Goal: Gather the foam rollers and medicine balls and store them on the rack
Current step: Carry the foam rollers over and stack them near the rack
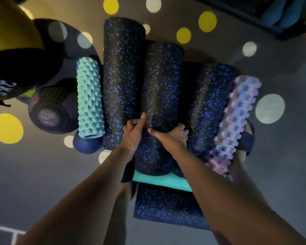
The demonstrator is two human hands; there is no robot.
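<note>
Several black foam rollers with blue specks lie side by side on the floor. My left hand [133,132] and my right hand [173,136] both grip the near end of the middle speckled roller [162,80]. A taller speckled roller [123,75] lies to its left and another speckled one [209,103] to its right. A teal spiky roller [89,98] is at the far left of the row, a pink-purple knobbly roller [234,124] at the far right. Medicine balls sit on the left: a yellow-black 2 kg ball [12,55], a dark textured ball [53,110] and a small blue ball [86,144].
Below my hands lie another speckled roller [168,207] and a teal roller [163,181], partly hidden by my arms. A dark rack [279,20] holding blue items stands at the top right. The grey floor [42,174] has yellow and white dots.
</note>
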